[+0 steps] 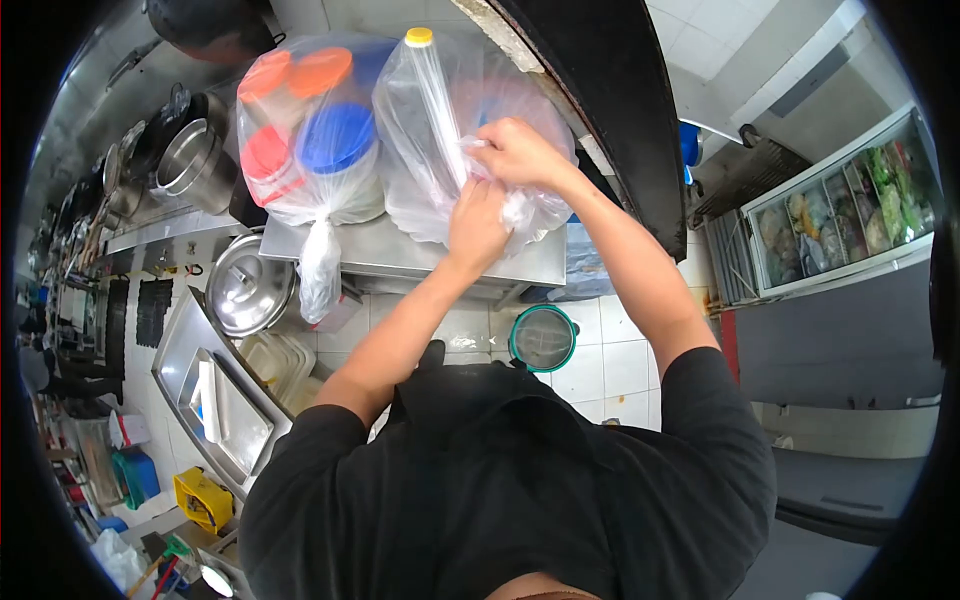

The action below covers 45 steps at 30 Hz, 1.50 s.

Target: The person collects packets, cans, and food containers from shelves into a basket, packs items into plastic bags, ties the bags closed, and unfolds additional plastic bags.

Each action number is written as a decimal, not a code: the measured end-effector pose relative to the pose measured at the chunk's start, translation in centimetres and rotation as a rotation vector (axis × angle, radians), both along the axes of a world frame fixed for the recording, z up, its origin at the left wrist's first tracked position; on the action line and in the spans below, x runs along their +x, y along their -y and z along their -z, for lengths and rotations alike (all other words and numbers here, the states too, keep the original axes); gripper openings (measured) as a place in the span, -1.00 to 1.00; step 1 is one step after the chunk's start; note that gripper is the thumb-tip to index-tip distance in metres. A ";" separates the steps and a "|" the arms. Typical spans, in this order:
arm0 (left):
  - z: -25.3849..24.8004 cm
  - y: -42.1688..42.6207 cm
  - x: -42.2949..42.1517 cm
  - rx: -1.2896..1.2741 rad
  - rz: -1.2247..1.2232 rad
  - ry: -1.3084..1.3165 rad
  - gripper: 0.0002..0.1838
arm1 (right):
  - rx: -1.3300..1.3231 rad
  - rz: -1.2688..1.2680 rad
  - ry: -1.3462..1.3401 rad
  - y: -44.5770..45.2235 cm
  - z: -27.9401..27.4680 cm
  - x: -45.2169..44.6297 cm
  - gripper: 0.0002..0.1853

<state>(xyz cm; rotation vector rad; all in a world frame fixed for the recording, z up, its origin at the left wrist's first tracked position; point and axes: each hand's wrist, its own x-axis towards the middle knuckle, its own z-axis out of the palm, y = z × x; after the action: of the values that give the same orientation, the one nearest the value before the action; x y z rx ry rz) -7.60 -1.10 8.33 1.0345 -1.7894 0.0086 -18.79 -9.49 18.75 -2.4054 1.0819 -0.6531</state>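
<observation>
- Nearest is the person's black top (500,480), with both bare forearms stretched forward from its sleeves.
- The left hand (478,222) is curled nearly closed, with gathered film of a clear plastic bag (408,165) in its grip.
- The right hand (522,152), just beyond and to the right, is bent inward with its fingers drawn together on the same bag's film.
- That bag sits on a metal table (545,264), bunched up around the hands; a pale roll with a yellow end (419,37) stands tilted inside it.
- Just left of it, also on the table, is a knotted plastic bag (318,205), its twisted tail hanging over the front edge. Through the film show a blue lid (337,136), orange lids and a red one.
- Below the table edge, a basin with a green rim (543,338) is on the tiled floor.
- To the left are a round metal lid (250,285) and a metal tray (228,415).
- Farther off, metal pots (192,165) are at the left, and a glass-topped case of vegetables (850,210) at the right.
</observation>
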 end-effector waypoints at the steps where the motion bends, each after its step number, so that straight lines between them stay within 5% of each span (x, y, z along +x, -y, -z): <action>1: -1.1 -0.2 0.0 0.059 -0.038 0.088 -0.64 | -0.031 -0.056 -0.032 0.5 0.5 0.5 -0.81; 5: -2.8 0.4 -1.0 0.291 -0.115 0.532 -0.60 | -0.095 -0.101 -0.240 -0.1 -2.2 2.6 -0.84; 7: -1.8 1.6 -2.6 0.215 -0.268 1.045 -0.68 | -0.198 -0.193 -0.427 -1.2 -2.6 3.6 -0.89; 8: -0.2 2.6 -2.7 0.219 -0.269 1.052 -0.68 | -0.196 -0.195 -0.419 -1.4 -2.6 3.9 -0.89; 11: 2.5 4.1 -3.0 -0.303 -0.347 1.131 -0.83 | -0.338 -0.310 -0.426 -1.1 -2.4 4.0 -0.89; 13: 0.5 2.9 -3.0 -0.051 -0.235 1.342 -0.86 | -0.277 -0.391 -0.240 0.8 -1.7 3.6 -0.88; 16: -2.4 1.9 -3.0 0.090 -0.124 1.415 -0.79 | -0.063 -0.438 -0.224 2.1 -2.2 3.6 -0.84; 20: 1.4 5.0 -3.1 0.041 -0.073 1.369 -0.73 | -0.068 -0.559 -0.299 0.9 -3.7 4.9 -0.82; 22: 3.3 7.5 -2.7 -0.349 -0.017 0.951 -0.70 | -0.039 -0.479 -0.496 -0.3 -4.7 5.5 -0.83; 23: 3.0 7.6 -2.6 -0.344 -0.031 0.955 -0.70 | -0.046 -0.493 -0.494 -0.4 -4.5 5.4 -0.83; 26: 3.4 7.4 -1.8 0.306 -0.262 1.471 -0.64 | -0.127 -0.394 -0.352 -0.8 -2.2 3.9 -0.84; 28: 5.4 7.5 -1.4 0.033 -0.096 0.889 -0.65 | -0.063 -0.300 0.074 -2.3 -0.3 2.7 -0.80; 30: 5.2 7.1 -1.9 -0.128 -0.009 0.526 -0.71 | -0.630 -0.108 0.475 -4.9 -0.6 1.7 -0.83; 32: -3.5 2.1 -1.8 0.176 0.094 0.316 -0.79 | -0.235 0.369 0.685 -10.1 0.4 -1.0 -0.89; 33: -4.8 2.4 -1.9 0.169 0.080 0.315 -0.79 | -0.057 0.379 0.768 -12.2 2.1 -2.1 -0.89; 34: -5.5 2.6 -2.6 0.296 0.021 0.563 -0.78 | 0.130 0.389 0.843 -13.8 5.1 -2.5 -0.87; 35: -5.7 2.8 -3.0 0.426 -0.040 0.809 -0.76 | 0.377 0.306 0.853 -14.9 9.9 -1.2 -0.84; 36: -5.5 2.7 -2.9 0.344 -0.018 0.774 -0.80 | 0.626 0.226 0.856 -15.9 13.4 0.8 -0.81; 38: -5.6 2.7 -3.0 0.337 -0.020 0.778 -0.80 | 0.989 -0.058 1.042 -16.9 10.6 6.0 -0.69; 42: -5.9 3.0 -3.0 0.344 -0.043 0.780 -0.81 | 0.857 -0.229 1.418 -11.4 9.9 12.3 -0.38; 44: -5.8 2.7 -3.3 0.328 -0.076 0.812 -0.81 | 0.916 -0.225 1.971 -7.3 14.0 14.3 -0.26; 45: -5.4 2.4 -3.4 0.329 -0.102 0.824 -0.81 | 0.916 -0.225 1.984 -7.8 11.6 13.9 -0.26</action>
<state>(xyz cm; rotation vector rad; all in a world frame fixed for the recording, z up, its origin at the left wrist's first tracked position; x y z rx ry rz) -11.00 -3.47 13.77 1.4943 -2.5292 0.2410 -4.91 -1.73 7.16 -0.3542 0.0350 -1.3958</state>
